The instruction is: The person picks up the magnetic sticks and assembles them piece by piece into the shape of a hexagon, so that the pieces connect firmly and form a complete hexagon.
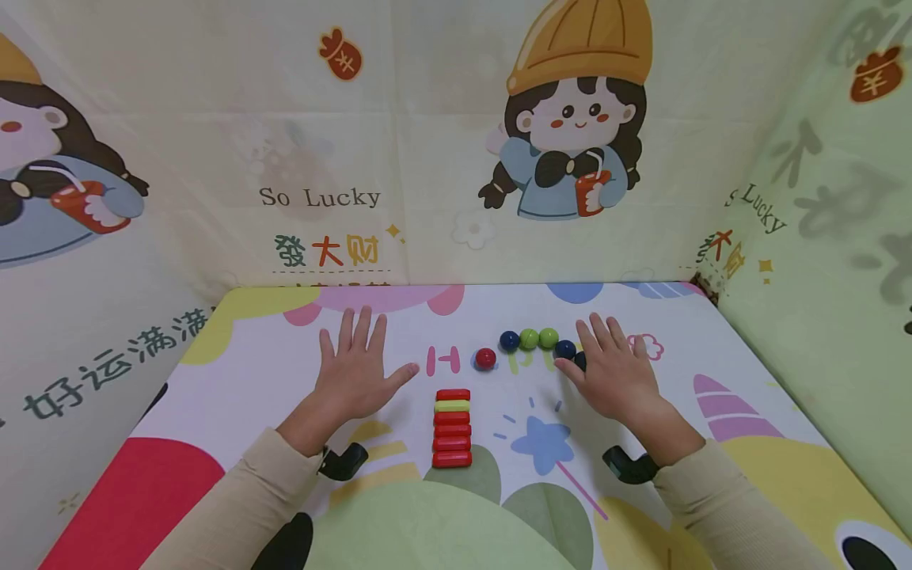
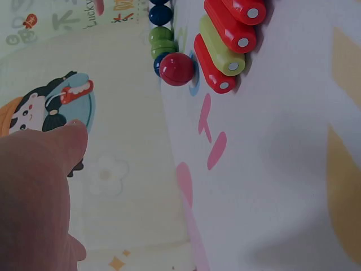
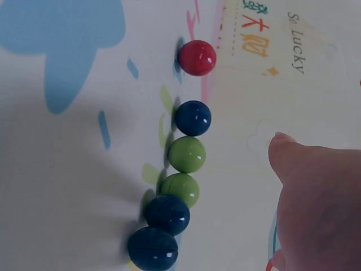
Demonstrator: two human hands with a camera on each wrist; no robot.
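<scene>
Rods [image 1: 452,431] and balls [image 1: 530,339], apparently sorted by shape
Flanking rods: left hand [image 1: 356,375], right hand [image 1: 614,375]; each grip splayed wide, empty

We face a cream back wall [image 1: 435,150], creased like hung cloth, with 2 side walls: the left wall [image 1: 71,459] pale grey, the right wall [image 1: 819,317] tinged green. On them we see 2 cartoon figures [image 1: 570,119] in orange caps, 2 red pouches [image 1: 341,55] and dark lettering [image 1: 309,198] reading "So Lucky". Below, the far edge of a white tabletop [image 1: 271,364] runs along the back wall; its print includes a blue star [image 1: 545,446], a red patch [image 1: 142,491] and a broad green patch [image 1: 435,530]. The light is soft, and faint shadows lie across the tabletop.
</scene>
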